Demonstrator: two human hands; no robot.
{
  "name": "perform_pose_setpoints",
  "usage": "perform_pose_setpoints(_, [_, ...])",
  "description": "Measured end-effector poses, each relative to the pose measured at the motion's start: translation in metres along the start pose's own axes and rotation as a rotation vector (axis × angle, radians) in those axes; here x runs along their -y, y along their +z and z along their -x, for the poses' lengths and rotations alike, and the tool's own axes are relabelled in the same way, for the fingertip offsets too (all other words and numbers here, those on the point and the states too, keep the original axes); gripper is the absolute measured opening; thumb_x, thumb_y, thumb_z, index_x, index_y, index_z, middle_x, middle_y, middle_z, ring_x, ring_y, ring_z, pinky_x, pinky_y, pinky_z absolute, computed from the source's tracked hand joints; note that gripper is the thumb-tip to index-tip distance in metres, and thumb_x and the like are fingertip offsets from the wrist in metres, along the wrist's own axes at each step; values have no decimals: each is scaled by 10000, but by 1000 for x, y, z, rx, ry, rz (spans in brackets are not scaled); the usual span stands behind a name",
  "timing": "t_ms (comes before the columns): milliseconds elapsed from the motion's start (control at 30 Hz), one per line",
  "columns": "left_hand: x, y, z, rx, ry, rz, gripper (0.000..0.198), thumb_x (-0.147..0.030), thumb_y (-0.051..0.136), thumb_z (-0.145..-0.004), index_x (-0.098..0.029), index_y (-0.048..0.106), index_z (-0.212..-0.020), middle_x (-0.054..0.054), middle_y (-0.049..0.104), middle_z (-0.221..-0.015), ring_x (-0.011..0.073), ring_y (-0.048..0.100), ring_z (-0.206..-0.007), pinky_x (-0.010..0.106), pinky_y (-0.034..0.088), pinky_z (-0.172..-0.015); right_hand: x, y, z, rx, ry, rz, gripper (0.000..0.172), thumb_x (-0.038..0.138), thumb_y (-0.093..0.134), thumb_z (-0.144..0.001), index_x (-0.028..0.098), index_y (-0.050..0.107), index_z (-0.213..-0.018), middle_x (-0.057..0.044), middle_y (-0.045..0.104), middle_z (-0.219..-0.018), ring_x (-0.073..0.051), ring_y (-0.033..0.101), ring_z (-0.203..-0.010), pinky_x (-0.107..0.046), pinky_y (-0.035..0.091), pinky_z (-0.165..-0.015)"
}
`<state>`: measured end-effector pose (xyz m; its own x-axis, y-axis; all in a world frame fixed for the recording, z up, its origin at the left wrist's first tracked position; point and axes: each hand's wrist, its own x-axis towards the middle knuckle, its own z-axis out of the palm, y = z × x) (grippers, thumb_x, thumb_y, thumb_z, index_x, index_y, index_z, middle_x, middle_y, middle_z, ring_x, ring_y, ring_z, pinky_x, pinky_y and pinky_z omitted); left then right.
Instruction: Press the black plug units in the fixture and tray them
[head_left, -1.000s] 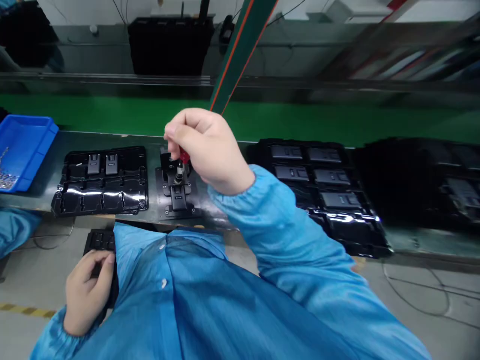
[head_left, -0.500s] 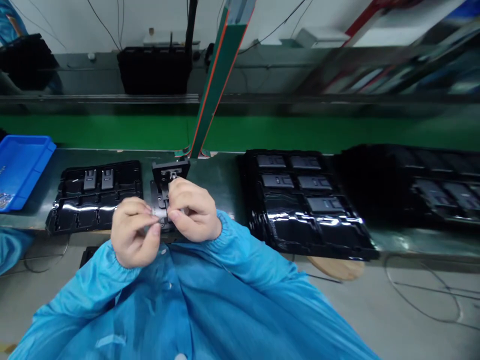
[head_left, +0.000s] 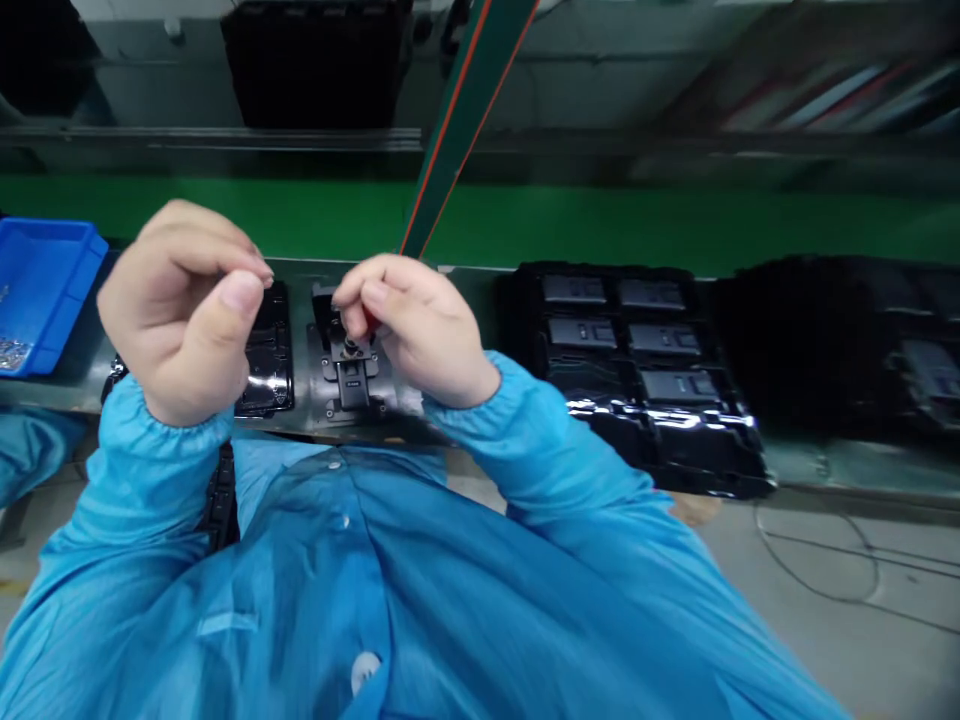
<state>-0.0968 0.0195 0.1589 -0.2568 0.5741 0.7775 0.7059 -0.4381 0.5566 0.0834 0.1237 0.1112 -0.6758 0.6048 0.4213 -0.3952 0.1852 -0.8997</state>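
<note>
My left hand [head_left: 184, 310] is raised over the tray at left, thumb and forefinger pinched together. Whatever they hold, if anything, is too small to make out. My right hand [head_left: 424, 325] curls its fingers around the red handle [head_left: 370, 322] of a clamp on a metal fixture [head_left: 319, 388]. In that fixture lies a small dark grey plastic case [head_left: 353, 384], its lower part visible below the clamp. My right fingers hide part of the clamp and the fixture's upper end.
A black tray [head_left: 271, 350] lies behind my left hand. At far left stands a blue bin [head_left: 64, 300] with small metal parts. Stacked black trays [head_left: 600, 385] with grey cases lie to the right, more beyond. A green post [head_left: 465, 120] rises behind the fixture.
My left hand has moved up and left, away from the fixture. My right hand has shifted to the clamp's red handle. The grey case in the fixture now shows; the view has tilted down.
</note>
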Motion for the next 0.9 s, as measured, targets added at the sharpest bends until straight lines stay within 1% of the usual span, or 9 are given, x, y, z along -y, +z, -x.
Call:
perform_pose_setpoints(67, [0, 0, -5, -35, 21, -15, 527, -714, 602, -1017, -213, 658, -865, -49, 644, -817, 129, 703, -792, 353, 610, -737, 6, -1, -8, 33, 51, -28, 363, 520, 589, -1093, 175, 698, -1056, 27, 581, -791, -87, 599, -685, -215, 531, -644])
perform_pose_setpoints(133, [0, 2, -7, -24, 10, -28, 557, -726, 589, -1006, -193, 655, -858, -73, 651, -821, 114, 707, -777, 336, 593, -727, 12, 1, -12, 43, 80, -23, 327, 466, 581, -1098, 165, 692, -1036, 26, 587, -804, -79, 609, -685, -205, 534, -638])
perform_pose_setpoints(267, [3, 10, -9, 40, -7, 85, 440, -516, 532, -1094, -163, 701, -894, -64, 659, -838, 99, 707, -770, 310, 544, -733, 17, 6, -8, -25, 85, -7, 326, 422, 534, -1107, 162, 670, -967, 21, 600, -812, -76, 624, -683, -208, 546, -651])
perform_pose_setpoints(333, [5, 15, -11, 49, 40, 180, 376, -471, 596, -1085, -178, 736, -897, -44, 662, -814, 109, 704, -753, 297, 549, -711, 16, 7, -6, -47, 74, -16, 317, 414, 533, -1103, 170, 651, -939, 17, 612, -809, -81, 616, -684, -212, 543, -653])
perform_pose_setpoints(433, [8, 24, -14, 92, 125, 313, 282, -477, 742, -1011, -207, 785, -945, -3, 695, -841, 143, 683, -764, 324, 573, -716, 12, 7, -4, -54, 56, -8, 318, 409, 542, -1093, 189, 610, -874, 16, 605, -776, -97, 593, -684, -226, 531, -649])
perform_pose_setpoints(533, [6, 31, -13, 191, 172, 300, 259, -451, 728, -1025, -204, 790, -1069, 36, 712, -956, 178, 685, -916, 345, 582, -816, 8, 7, -3, -65, 17, 41, 350, 415, 522, -1095, 211, 561, -814, 26, 555, -731, -115, 567, -681, -254, 534, -668])
perform_pose_setpoints(633, [2, 37, -9, 291, 188, 241, 313, -501, 692, -1042, -224, 760, -1170, 51, 722, -1075, 220, 692, -1087, 388, 596, -946, 5, 8, -3, -107, -29, 113, 360, 410, 507, -1096, 225, 518, -788, 32, 512, -723, -127, 545, -688, -289, 551, -707])
perform_pose_setpoints(767, [1, 46, 2, 313, 129, 248, 341, -571, 648, -1046, -282, 743, -1200, 66, 727, -1191, 276, 696, -1221, 463, 592, -1078, 0, 11, -4, -145, -81, 162, 326, 319, 447, -1081, 229, 472, -769, 27, 484, -733, -132, 528, -705, -309, 551, -725])
perform_pose_setpoints(900, [6, 51, 12, 307, 104, 211, 374, -589, 635, -1043, -285, 737, -1235, 92, 705, -1329, 308, 661, -1312, 508, 578, -1145, -4, 13, -6, -150, -164, 118, 247, 206, 437, -995, 231, 463, -751, 20, 513, -737, -131, 513, -713, -302, 527, -693])
